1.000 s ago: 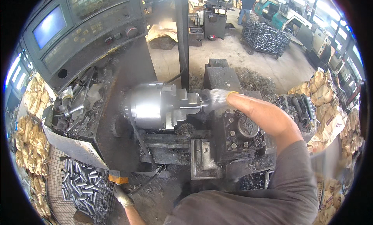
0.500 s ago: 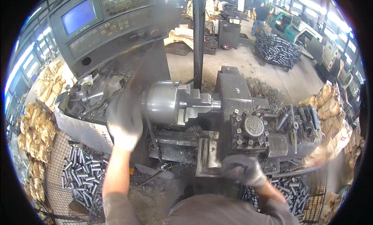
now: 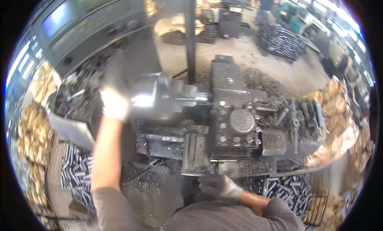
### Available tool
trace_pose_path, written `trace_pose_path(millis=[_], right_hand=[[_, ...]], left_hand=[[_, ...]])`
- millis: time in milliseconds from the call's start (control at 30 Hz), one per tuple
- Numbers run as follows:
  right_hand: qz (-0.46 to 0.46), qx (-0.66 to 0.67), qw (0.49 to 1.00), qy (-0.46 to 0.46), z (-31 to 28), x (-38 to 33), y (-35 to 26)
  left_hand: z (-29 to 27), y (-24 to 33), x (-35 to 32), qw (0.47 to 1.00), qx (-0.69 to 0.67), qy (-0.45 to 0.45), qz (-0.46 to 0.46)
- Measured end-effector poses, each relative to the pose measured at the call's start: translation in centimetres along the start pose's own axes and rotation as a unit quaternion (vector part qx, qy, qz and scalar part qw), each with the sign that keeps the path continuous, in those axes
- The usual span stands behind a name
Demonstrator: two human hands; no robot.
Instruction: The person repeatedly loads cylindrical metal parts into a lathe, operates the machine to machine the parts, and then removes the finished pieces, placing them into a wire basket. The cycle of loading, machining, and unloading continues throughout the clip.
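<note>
My left hand (image 3: 115, 97), in a pale work glove with a dark front, reaches up beside the lathe chuck (image 3: 145, 96). Motion smears its fingers, so their pose and any contact with the chuck or the dark headstock behind are unclear. A short shiny metal part (image 3: 202, 97) shows between the chuck jaws and the carriage. My right hand (image 3: 221, 188), gloved with dark fingers, is low in front of my body, just below the front edge of the carriage. Its fingers are curled in; whatever they may hold is hidden. Above it stands the square tool post (image 3: 242, 121) with several bolts.
A control panel with a lit screen (image 3: 57, 19) rises at left. Metal tubes (image 3: 77, 171) fill a mesh crate below left; more tubes (image 3: 289, 193) lie below right. Brown paper (image 3: 333, 123) and hand tools (image 3: 296, 125) are at right. A person (image 3: 264, 7) stands far back.
My right hand has drawn left and down toward my body. My left hand has risen along the chuck's side. The whole view has shifted, with the machine now further left.
</note>
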State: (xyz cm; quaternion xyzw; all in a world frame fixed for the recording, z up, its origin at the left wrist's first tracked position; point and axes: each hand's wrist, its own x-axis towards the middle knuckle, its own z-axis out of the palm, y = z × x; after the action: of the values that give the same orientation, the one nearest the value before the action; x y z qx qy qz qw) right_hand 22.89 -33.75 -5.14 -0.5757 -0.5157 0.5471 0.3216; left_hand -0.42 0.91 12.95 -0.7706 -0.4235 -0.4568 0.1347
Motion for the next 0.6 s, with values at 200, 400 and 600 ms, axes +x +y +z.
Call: trace_pose_path(millis=[200, 400, 600], right_hand=[[-0.077, -0.102, 0.962, -0.243, 11.1, 6.1, 0.6], [0.045, -0.161, 0.887, -0.430, 27.8, 5.5, 3.0], [-0.262, -0.437, 0.589, -0.626, 48.8, 5.6, 15.9]], left_hand=[[-14.8, 1.8, -39.6, 0.870, -0.069, -0.240, -0.424], [-42.3, 20.5, -84.2, 0.489, 0.269, 0.227, -0.798], [-47.6, 63.1, -102.0, -0.165, 0.478, 0.581, -0.637]])
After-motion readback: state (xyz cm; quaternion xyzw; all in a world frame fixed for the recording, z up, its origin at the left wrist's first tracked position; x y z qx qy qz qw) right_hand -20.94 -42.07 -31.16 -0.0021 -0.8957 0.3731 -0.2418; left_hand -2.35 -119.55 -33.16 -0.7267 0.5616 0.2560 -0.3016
